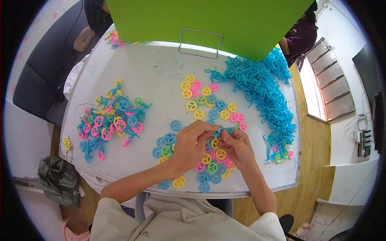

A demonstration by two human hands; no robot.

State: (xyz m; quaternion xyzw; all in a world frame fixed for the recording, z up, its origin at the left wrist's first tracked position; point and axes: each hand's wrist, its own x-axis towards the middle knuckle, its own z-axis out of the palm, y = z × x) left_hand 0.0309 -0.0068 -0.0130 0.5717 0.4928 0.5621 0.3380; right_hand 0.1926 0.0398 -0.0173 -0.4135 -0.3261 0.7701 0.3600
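Observation:
Over the near middle of the table, my two hands meet at the fingertips. My left hand (192, 144) is closed in a pinch on a small blue plastic wheel (217, 132). My right hand (238, 149) pinches a blue plastic fork piece (228, 130) right beside that wheel; fingers partly hide where the two parts touch. Beneath and around my hands lie loose spoked wheels (204, 177) in blue, yellow, pink and green. More loose wheels (191, 105) spread farther up the table.
A large heap of blue fork pieces (261, 86) runs down the right side of the white table (161, 100). To the left is a pile of forks with wheels attached (108, 120). A green panel (209, 24) with a wire stand (200, 40) rises at the back. People are partly visible behind it.

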